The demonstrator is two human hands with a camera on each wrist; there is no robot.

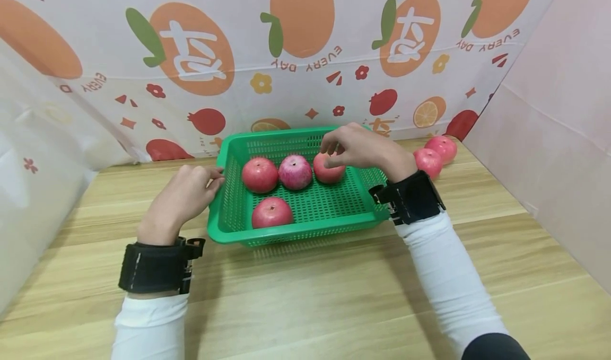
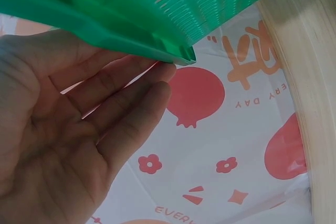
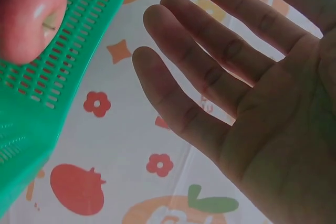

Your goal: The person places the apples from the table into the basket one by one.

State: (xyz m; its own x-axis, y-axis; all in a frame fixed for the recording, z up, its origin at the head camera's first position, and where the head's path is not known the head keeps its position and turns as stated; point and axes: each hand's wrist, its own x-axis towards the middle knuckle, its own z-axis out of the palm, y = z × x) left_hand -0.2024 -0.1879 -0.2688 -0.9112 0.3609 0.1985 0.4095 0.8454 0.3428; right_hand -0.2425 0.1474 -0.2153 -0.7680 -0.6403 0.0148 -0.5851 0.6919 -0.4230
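A green plastic basket [image 1: 329,223] holds several apples. In the head view a red apple [image 1: 260,174], a paler streaked apple [image 1: 295,172] and another red apple [image 1: 329,172] form a row at its back. One more apple [image 1: 272,212] lies at the front left. My left hand [image 1: 183,201] is at the basket's left rim, its loosely extended fingers [image 2: 139,116] by the rim's edge; the rim hides part of the hand. Over the back row's rightmost apple hovers my right hand [image 1: 358,147]. Its spread fingers [image 3: 178,40] hold nothing in the right wrist view.
Two more apples, one nearer [image 1: 428,163] and one behind it [image 1: 441,149], lie on the wooden table [image 1: 305,301] right of the basket. A fruit-printed cloth [image 1: 248,36] hangs behind, and pale covers stand at both sides.
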